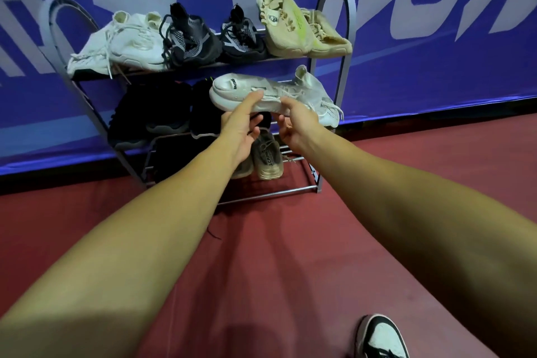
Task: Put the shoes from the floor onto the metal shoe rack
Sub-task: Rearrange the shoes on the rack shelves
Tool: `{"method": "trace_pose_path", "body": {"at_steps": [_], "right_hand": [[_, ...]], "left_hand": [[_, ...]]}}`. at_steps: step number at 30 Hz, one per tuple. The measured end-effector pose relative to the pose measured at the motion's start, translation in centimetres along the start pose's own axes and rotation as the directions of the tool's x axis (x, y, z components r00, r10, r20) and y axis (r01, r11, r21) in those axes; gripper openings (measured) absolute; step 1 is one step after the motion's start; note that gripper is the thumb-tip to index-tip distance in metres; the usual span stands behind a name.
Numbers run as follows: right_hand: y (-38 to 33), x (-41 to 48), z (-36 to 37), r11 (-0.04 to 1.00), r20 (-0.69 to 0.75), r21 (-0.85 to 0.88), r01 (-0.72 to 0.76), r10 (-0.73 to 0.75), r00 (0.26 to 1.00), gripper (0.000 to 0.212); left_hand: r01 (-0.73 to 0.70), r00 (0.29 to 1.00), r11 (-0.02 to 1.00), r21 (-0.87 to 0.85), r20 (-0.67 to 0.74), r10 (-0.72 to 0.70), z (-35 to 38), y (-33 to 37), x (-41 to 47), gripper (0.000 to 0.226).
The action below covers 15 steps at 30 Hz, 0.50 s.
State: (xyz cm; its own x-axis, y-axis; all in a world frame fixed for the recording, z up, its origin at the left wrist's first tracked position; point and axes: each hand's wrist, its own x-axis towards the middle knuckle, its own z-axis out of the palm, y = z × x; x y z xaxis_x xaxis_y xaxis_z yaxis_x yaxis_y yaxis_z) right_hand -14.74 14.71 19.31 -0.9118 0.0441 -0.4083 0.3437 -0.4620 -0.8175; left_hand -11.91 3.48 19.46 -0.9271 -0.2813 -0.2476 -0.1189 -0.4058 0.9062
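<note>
A white knit sneaker [247, 90] lies on its side at the right end of the metal shoe rack's [344, 46] middle shelf. My left hand [242, 122] grips its sole from below, near the heel. My right hand [293, 122] holds the sole further toward the toe. Two black shoes [151, 113] fill the left of the middle shelf. On the top shelf sit white sneakers [128, 41], a black-and-grey pair [215, 35] and a beige pair [302, 26]. A tan sneaker [267, 157] rests on the bottom shelf, partly hidden by my hands.
The rack stands against a blue banner wall [436, 52] on a red floor [276, 256]. A black-and-white shoe [380, 337] shows at the bottom right edge of the floor. A short dark string [213, 232] lies in front of the rack.
</note>
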Motion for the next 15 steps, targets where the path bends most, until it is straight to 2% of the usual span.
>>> {"method": "trace_pose_path", "body": {"at_steps": [3, 4, 5, 7, 8, 10, 12, 13, 15], "right_hand": [[0.1, -0.1, -0.4, 0.995, 0.047, -0.096, 0.025, -0.02, 0.999, 0.037], [0.1, -0.1, -0.7, 0.977, 0.036, -0.202, 0.068, -0.062, 0.997, 0.041], [0.1, 0.1, -1.1, 0.92, 0.012, -0.368, 0.136, -0.142, 0.99, 0.046], [-0.4, 0.4, -2.1, 0.666, -0.017, -0.695, 0.271, -0.391, 0.92, 0.049], [-0.7, 0.4, -2.4, 0.56, -0.008, -0.768, 0.309, -0.491, 0.871, 0.043], [-1.7, -0.2, -2.7, 0.446, 0.023, -0.821, 0.356, -0.598, 0.801, 0.031], [-2.1, -0.3, -2.7, 0.358, 0.104, -0.855, 0.376, -0.592, 0.799, 0.034], [-2.0, 0.0, -2.8, 0.335, 0.179, -0.853, 0.4, -0.532, 0.828, 0.043], [-1.6, 0.0, -3.2, 0.386, 0.335, -0.807, 0.447, -0.324, 0.885, 0.053]], "left_hand": [[-0.001, 0.999, 0.999, -0.033, -0.046, -0.001, -0.1, 0.0, 0.3, 0.044], [-0.013, 0.997, 0.998, -0.057, -0.072, 0.009, -0.4, 0.2, 0.5, 0.053], [-0.027, 0.994, 0.996, -0.083, -0.104, 0.018, -0.7, 0.4, 0.7, 0.06], [-0.049, 0.987, 0.992, -0.112, -0.161, 0.031, -1.3, 0.8, 1.5, 0.055], [-0.048, 0.984, 0.992, -0.113, -0.175, 0.028, -1.7, 1.0, 1.7, 0.045], [-0.042, 0.981, 0.994, -0.104, -0.191, 0.021, -2.2, 1.3, 1.7, 0.033], [-0.032, 0.983, 0.993, -0.115, -0.182, 0.011, -2.7, 1.4, 1.7, 0.035], [-0.017, 0.987, 0.993, -0.116, -0.161, -0.002, -2.8, 1.4, 1.7, 0.042], [0.035, 0.994, 0.994, -0.102, -0.1, -0.045, -2.8, 1.5, 1.4, 0.063]]}}
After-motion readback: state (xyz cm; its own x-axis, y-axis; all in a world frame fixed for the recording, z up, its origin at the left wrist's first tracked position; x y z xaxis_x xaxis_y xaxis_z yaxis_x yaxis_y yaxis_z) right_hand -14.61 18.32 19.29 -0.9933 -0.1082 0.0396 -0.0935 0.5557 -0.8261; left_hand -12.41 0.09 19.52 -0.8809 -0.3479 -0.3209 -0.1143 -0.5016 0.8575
